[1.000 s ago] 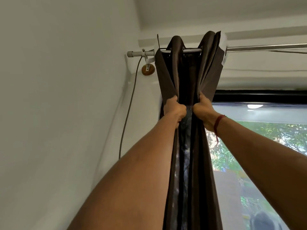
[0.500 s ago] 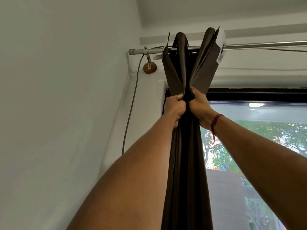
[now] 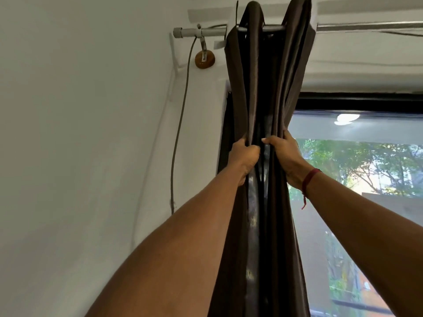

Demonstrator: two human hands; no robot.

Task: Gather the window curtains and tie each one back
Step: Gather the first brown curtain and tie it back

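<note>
Brown curtain (image 3: 270, 76) is bunched into tight folds at the left end of the rod (image 3: 201, 32), hanging down the left edge of the window (image 3: 366, 161). Left hand (image 3: 243, 156) is fisted on the left folds. Right hand (image 3: 285, 156) is curled round the right folds, thumb across the front. Both at the same height, a narrow strip of fabric between them. Red thread (image 3: 309, 179) on the right wrist.

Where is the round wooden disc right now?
In the head view, upper left: the wooden disc sits on the wall under the curtain rod, left of the brown curtain.
</note>
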